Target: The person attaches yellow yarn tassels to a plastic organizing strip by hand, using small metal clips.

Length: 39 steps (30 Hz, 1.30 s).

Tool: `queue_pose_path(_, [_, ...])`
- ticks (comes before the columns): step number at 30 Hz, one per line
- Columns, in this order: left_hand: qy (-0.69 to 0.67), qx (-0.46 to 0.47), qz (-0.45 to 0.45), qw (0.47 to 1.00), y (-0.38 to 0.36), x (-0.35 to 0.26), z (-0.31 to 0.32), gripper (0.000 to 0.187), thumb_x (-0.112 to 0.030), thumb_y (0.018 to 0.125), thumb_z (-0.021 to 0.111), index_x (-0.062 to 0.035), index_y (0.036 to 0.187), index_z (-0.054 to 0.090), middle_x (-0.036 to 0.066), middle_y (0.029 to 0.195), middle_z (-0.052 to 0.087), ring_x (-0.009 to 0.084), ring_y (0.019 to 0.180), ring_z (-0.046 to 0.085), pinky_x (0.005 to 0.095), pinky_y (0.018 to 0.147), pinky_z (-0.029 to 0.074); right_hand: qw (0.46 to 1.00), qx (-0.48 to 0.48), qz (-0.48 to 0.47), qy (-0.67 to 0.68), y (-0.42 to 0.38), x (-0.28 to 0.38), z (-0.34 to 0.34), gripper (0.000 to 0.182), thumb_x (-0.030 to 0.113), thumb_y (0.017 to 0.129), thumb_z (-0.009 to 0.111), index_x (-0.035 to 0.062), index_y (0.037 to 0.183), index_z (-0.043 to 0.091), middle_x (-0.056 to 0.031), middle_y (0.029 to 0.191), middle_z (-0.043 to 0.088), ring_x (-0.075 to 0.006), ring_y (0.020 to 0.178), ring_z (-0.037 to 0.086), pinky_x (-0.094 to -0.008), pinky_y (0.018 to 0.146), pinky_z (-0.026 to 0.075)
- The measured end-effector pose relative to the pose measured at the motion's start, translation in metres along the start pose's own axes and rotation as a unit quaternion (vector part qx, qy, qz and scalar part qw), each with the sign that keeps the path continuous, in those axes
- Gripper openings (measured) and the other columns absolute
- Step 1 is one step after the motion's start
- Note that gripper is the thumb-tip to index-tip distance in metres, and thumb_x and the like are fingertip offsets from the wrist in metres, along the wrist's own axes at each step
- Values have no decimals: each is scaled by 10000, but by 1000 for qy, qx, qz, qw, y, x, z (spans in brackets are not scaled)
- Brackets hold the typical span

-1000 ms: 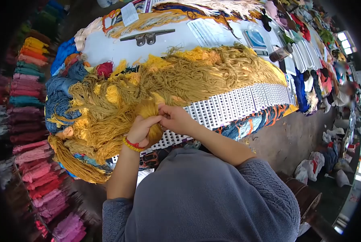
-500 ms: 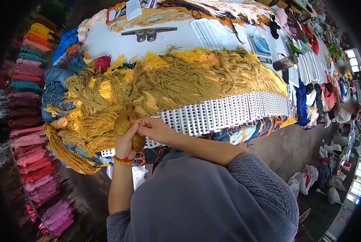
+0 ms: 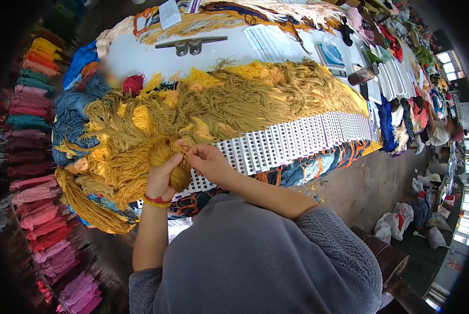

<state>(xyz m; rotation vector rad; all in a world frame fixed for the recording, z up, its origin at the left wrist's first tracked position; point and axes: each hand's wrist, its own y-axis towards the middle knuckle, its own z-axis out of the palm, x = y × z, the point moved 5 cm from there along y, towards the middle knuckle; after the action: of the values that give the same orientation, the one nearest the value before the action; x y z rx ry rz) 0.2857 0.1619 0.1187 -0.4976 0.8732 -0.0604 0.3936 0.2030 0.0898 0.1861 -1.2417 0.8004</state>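
2 bare hands: raised over the near left part of the worktable (image 3: 140, 64), close together, working on a single bundle.
Left hand (image 3: 160, 183): grasping the olive-gold yarn bundle (image 3: 162, 152), thumb laid along its near side; red and yellow bracelets (image 3: 157, 202) at the wrist.
Right hand (image 3: 209, 163): finger and thumb pinched on yarn at the bundle's right edge; whether 1 strand or several, cannot tell.
Bundle position: between the hands, in front of the torso, above the lower left of the large yarn pile (image 3: 245, 99).
Step in hand: fine fingertip work on the bundle's strands, judged from the pinch.
Handling requirement: a firm left hold and a light right pinch, so that strands neither slip nor snag.
Near side: white punched strips (image 3: 292, 141) in a row along the pile, beginning beside the right hand.
Left end: blue-grey yarn (image 3: 73, 123) and a golden-brown hank (image 3: 90, 206) at the table edge.
Far side: metal clip (image 3: 190, 48), printed sheet (image 3: 268, 43), scale (image 3: 331, 55) and, lying tilted, a dark jar (image 3: 362, 75).
Background: coloured hanks (image 3: 29, 123) at left; 1 other person (image 3: 438, 133) at far right.
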Motion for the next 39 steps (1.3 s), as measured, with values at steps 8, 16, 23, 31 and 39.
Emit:
queue_pose_path(8, [40,-10,38,998,-12,-28,-16,378,63,746,494,11,1119,475,65,996,552,135,813,548,258,727,446,953,-52,-153,-256,-6,26,33,141,172,775,588,48,810,529,20,525,437,-44,464,372,-228,413,307])
queue_pose_path(16, [-23,61,9,998,-24,-47,-32,397,23,754,438,51,1151,441,65,807,570,128,700,533,247,666,439,997,-4,0,82,-9,17,64,84,52,771,527,46,854,517,5,674,523,-53,521,478,-179,467,378])
queue_pose_path(23, [-12,109,32,993,-32,-53,-41,404,-56,806,522,35,1187,426,11,776,557,66,635,485,193,598,398,1000,2,-27,10,-16,19,84,81,107,808,555,38,848,544,20,702,537,-38,565,456,-175,516,377])
queue_pose_path(31, [41,100,52,993,-38,-63,-47,480,-12,773,572,-2,1220,399,13,853,559,60,654,492,196,586,418,997,-32,-65,-12,-24,20,88,104,95,818,551,18,887,540,0,741,546,-61,621,521,-191,569,428])
queue_pose_path(39, [85,115,77,987,-46,-64,-45,562,-20,764,590,-12,1265,334,4,844,553,52,699,499,199,612,419,996,-46,-77,-19,-29,19,93,96,67,804,554,10,879,541,-1,716,542,-57,582,496,-184,530,413])
